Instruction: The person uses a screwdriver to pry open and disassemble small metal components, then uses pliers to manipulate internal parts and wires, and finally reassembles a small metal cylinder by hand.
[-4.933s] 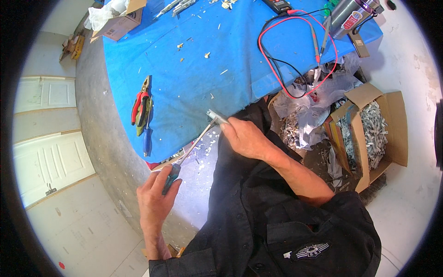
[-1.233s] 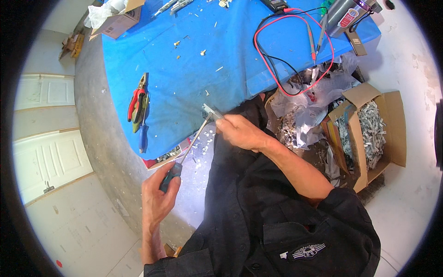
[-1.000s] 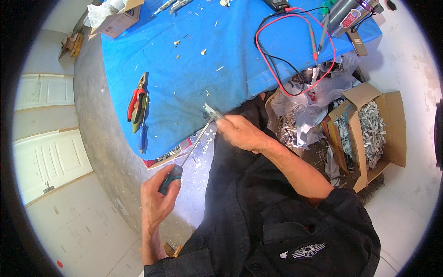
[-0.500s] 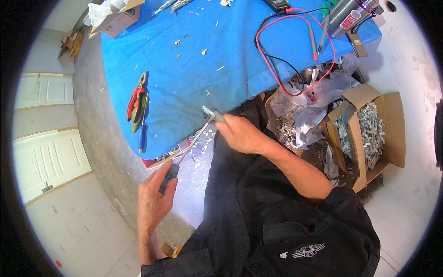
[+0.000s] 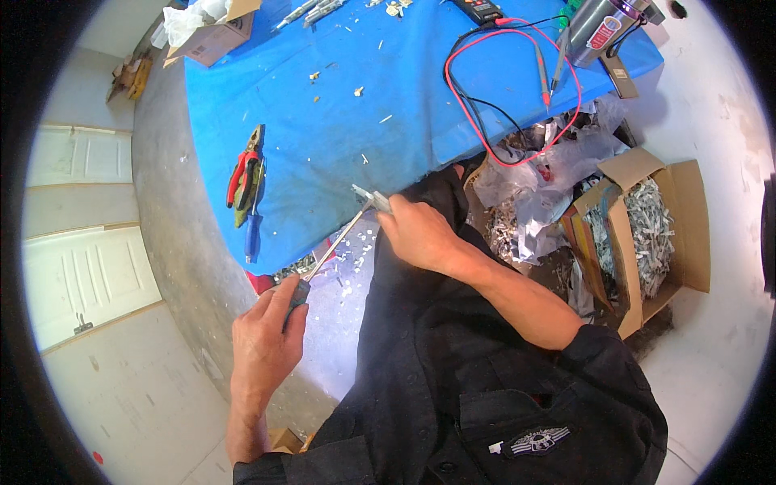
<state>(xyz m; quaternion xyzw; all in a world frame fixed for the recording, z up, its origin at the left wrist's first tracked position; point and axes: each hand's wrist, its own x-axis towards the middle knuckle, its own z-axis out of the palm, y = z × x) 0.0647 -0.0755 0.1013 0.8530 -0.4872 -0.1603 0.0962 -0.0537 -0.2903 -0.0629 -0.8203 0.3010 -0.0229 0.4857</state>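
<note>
My left hand [image 5: 265, 339] is closed around the dark handle of a screwdriver [image 5: 338, 244]. The long metal shaft slants up and to the right, and its tip meets a small grey metal part [image 5: 372, 196]. That part is pinched in my right hand [image 5: 422, 236] at the near edge of the blue-covered table [image 5: 323, 153]; my fingers hide some of it, and I cannot make out its exact kind. On the cloth to the left lie red-handled pliers [image 5: 244, 174] beside a second screwdriver with a blue handle [image 5: 253, 236].
A multimeter [image 5: 478, 11] with red and black leads lies at the far right near a steel flask [image 5: 596, 36]. Small scraps dot the cloth. An open cardboard box of metallic strips [image 5: 651, 230] stands on the right. Another carton [image 5: 218, 40] sits at the far left.
My left hand has moved slightly down and left with the screwdriver. The metal part has turned a little in my right hand, which stays almost in place.
</note>
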